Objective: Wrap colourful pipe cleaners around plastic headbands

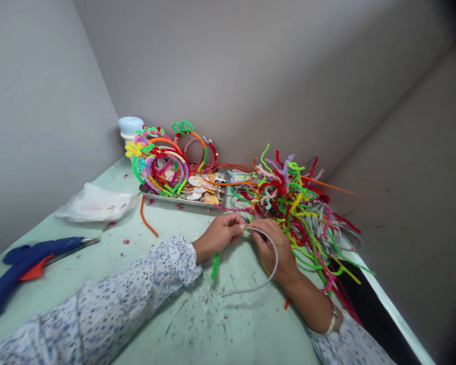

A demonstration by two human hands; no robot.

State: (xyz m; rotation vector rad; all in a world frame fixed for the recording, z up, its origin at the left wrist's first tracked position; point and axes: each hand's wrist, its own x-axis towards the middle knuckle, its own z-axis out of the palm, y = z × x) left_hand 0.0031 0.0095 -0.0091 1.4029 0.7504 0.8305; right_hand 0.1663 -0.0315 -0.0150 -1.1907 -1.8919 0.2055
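A thin grey wire [276,257] curves down in an arc from between my fingertips, and its free end hangs low over the table. My left hand [222,234] is closed in a pinch at the wire's upper end. Right beside it, my right hand [275,248] is closed with its fingertips at the same spot. A small yellow-green bit shows where the fingertips meet, too small to make out fully. Below my left wrist, a short green pipe cleaner [215,266] is visible. A large tangle of coloured pipe cleaners [300,203] lies just beyond my right hand.
A metal tray [182,202] holds flat cut-out pieces, with several pipe-cleaner-wrapped headbands [167,167] standing on it. Behind is a blue-lidded container [131,126]. At left lie a plastic bag [99,204] and a blue glue gun [34,263]. Walls border the pale green table [182,324].
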